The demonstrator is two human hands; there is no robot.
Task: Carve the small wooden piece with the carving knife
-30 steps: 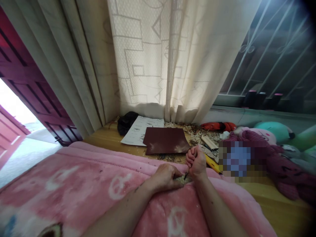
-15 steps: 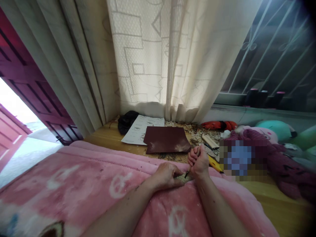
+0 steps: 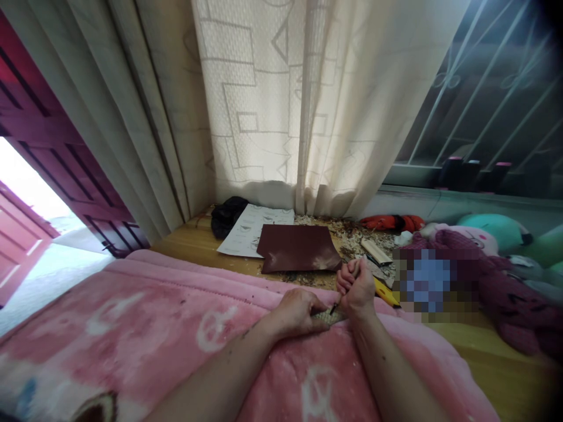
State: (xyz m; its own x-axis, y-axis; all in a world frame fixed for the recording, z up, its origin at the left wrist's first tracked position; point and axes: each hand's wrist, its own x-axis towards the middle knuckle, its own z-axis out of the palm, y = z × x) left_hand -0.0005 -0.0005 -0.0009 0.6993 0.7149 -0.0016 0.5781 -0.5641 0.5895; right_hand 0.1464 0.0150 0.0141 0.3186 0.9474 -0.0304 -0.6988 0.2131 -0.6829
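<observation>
Over a pink patterned blanket (image 3: 167, 334), my left hand (image 3: 299, 312) is closed round a small pale woven-looking piece (image 3: 324, 317). My right hand (image 3: 357, 290) is curled into a fist just to the right, at the other end of that piece. A thin dark tip shows between the two hands; the rest of what the right fingers hold is hidden. Beyond the hands lies a dark maroon sheet (image 3: 301, 248), partly over a white printed sheet (image 3: 250, 225). A yellow-handled tool (image 3: 386, 293) rests right of my right hand.
Shavings (image 3: 352, 234) cover part of the wooden surface (image 3: 189, 240). Around them are a black bag (image 3: 226, 217), a light wooden block (image 3: 375, 251), an orange-red bundle (image 3: 391, 223) and plush toys (image 3: 505, 293). A curtain (image 3: 259, 105) hangs behind.
The view has shifted very slightly. Both hands keep nearly the same pose, with a little more of the pale piece showing between them.
</observation>
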